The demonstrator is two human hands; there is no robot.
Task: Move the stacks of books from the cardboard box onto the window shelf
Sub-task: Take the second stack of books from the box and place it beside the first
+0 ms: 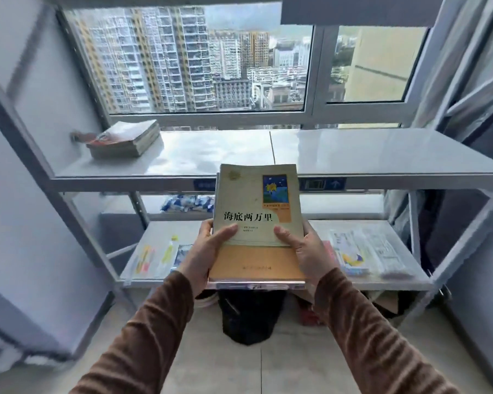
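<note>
The fingers of both hands are hidden beneath the held stack of books [258,223]. Small print on its cover is blurred. The shelf-edge labels [322,184] cannot be read. The sleeves [143,331] are cut off at the near edge.

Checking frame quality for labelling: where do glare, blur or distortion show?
Head view: window daylight glares off the glossy grey window shelf; the stack of worn paperback books looks smeared; wide-angle bending curves the frame; the held beige-and-orange books stay sharp.

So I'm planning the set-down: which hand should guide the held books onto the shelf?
Probably both: left hand and right hand grip the held books evenly, centred before the shelf.
</note>
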